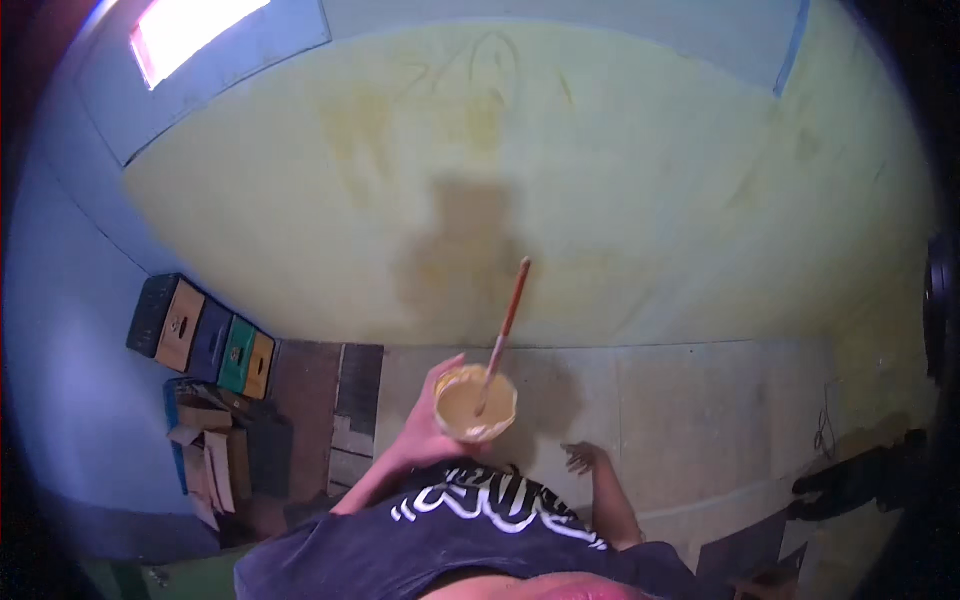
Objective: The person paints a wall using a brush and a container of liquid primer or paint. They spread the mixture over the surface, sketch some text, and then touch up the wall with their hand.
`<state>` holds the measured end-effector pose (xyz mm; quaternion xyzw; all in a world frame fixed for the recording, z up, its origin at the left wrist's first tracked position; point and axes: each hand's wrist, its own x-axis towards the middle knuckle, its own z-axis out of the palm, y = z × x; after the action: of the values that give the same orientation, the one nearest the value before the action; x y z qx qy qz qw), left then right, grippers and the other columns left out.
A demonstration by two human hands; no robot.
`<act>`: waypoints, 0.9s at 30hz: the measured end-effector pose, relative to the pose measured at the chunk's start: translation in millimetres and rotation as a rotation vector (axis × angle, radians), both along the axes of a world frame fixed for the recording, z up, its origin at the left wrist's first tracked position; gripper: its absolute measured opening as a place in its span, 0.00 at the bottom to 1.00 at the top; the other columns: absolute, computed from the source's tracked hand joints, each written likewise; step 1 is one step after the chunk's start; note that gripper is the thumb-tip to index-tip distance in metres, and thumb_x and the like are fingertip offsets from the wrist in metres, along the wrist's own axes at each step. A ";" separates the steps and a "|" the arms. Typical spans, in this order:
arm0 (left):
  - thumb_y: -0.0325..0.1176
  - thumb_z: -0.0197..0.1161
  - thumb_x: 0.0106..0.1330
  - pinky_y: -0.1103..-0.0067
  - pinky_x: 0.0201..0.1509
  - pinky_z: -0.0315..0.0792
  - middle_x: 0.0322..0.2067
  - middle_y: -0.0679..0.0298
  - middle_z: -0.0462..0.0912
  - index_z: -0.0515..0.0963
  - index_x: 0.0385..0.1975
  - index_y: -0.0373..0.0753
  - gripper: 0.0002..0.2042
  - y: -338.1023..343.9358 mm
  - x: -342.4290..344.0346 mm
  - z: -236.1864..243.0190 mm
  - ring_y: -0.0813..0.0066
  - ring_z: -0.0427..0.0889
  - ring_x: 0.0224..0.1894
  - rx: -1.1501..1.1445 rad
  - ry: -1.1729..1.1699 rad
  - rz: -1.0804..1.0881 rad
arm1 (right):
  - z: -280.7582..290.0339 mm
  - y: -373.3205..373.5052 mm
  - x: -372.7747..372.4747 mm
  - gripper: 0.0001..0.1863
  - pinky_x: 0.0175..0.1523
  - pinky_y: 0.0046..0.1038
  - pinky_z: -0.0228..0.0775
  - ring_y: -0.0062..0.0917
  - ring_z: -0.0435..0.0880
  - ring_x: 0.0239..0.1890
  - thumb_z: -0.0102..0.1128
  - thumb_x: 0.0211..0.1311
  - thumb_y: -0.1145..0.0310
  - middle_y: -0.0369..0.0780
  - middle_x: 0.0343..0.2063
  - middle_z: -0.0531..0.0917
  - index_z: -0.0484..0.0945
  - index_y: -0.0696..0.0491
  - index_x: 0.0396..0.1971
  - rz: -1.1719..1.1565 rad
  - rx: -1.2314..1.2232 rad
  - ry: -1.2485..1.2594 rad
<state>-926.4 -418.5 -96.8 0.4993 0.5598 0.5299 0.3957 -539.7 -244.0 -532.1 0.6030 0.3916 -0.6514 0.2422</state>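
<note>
My left hand (430,425) is wrapped round a round cup (443,420) and holds it up in front of my chest. Inside the cup is a pale tan liquid, with smears along the rim. A thin paintbrush (510,315) with a reddish handle stands tilted in it, its lower end in the liquid and its handle pointing up and away. My right hand (582,458) hangs low to the right of the cup, apart from it, fingers spread and holding nothing visible.
Ahead rises a pale yellow wall (640,190) with darker patches and my shadow. A chest with coloured drawers (212,340) stands at the left, opened cardboard boxes (220,460) nearer me. Dark objects (860,475) and a thin cable (825,435) lie at the right.
</note>
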 end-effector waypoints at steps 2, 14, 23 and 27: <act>0.29 0.83 0.36 0.68 0.69 0.62 0.59 0.59 0.70 0.46 0.70 0.39 0.59 -1.2 -2.4 -0.2 0.67 0.69 0.63 -0.001 -0.144 -0.037 | 114.3 41.3 -84.2 0.28 0.35 0.30 0.75 0.26 0.79 0.28 0.52 0.67 0.43 0.37 0.35 0.83 0.75 0.53 0.51 0.136 0.392 0.140; 0.31 0.81 0.41 0.69 0.68 0.62 0.60 0.56 0.68 0.50 0.68 0.38 0.54 19.2 -5.6 -25.7 0.66 0.68 0.64 0.026 -0.185 -0.068 | 473.1 -42.1 -224.0 0.30 0.39 0.20 0.64 0.16 0.70 0.32 0.48 0.72 0.45 0.32 0.30 0.73 0.76 0.59 0.53 -0.030 1.322 1.016; 0.30 0.82 0.38 0.70 0.68 0.62 0.59 0.56 0.70 0.53 0.68 0.39 0.54 19.5 -16.4 -26.0 0.67 0.69 0.63 -0.076 -0.228 -0.173 | 512.4 -36.1 -220.9 0.20 0.33 0.16 0.60 0.11 0.68 0.28 0.50 0.74 0.60 0.30 0.26 0.74 0.76 0.60 0.54 -0.267 1.237 1.032; 0.32 0.81 0.40 0.69 0.68 0.64 0.59 0.55 0.71 0.57 0.66 0.38 0.50 29.5 -7.3 -38.3 0.64 0.70 0.63 -0.078 -0.036 -0.184 | 503.6 -29.8 -210.2 0.18 0.26 0.16 0.61 0.11 0.69 0.22 0.50 0.74 0.61 0.30 0.22 0.76 0.80 0.60 0.45 -0.364 1.232 0.893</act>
<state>-933.8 -389.0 -135.1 0.5232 0.5244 0.4779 0.4720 -749.9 -273.8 -28.5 0.3642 0.6380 -0.5269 -0.4275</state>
